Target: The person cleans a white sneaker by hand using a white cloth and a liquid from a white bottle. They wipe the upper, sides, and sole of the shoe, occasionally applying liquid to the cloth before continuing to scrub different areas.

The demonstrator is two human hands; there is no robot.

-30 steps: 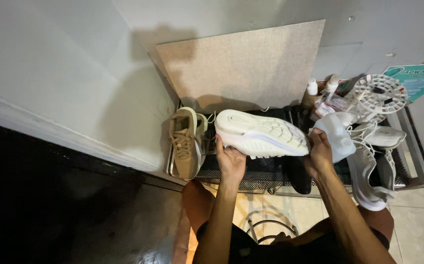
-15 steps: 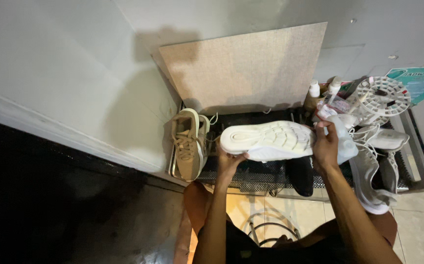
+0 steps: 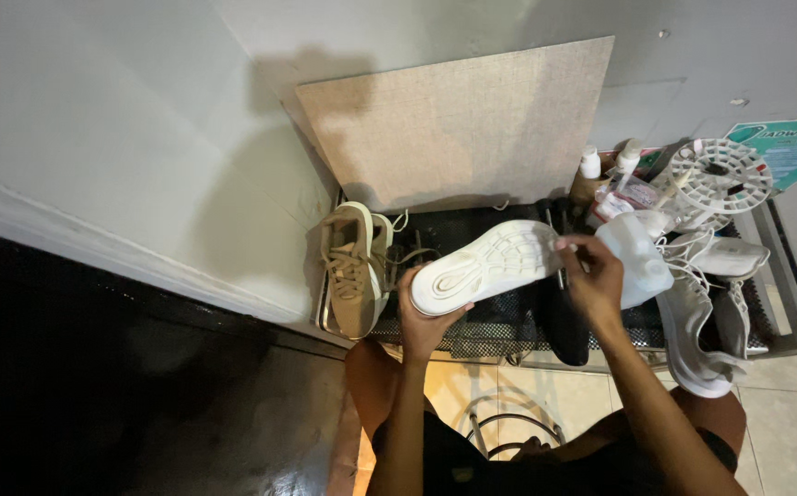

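A white sneaker (image 3: 488, 266) is held sole-up above a metal mesh rack (image 3: 789, 285), its heel cupped in the curled fingers of the left hand (image 3: 423, 317) and its toe end pinched by the right hand (image 3: 591, 280). On the rack are seen a tan sneaker (image 3: 350, 268) at left, a black shoe (image 3: 564, 317) beneath, a grey sneaker (image 3: 697, 317) at right, and small bottles (image 3: 605, 165) and a white round plastic hanger (image 3: 720, 174) behind. A beige board (image 3: 463, 119) is leaned against the wall.
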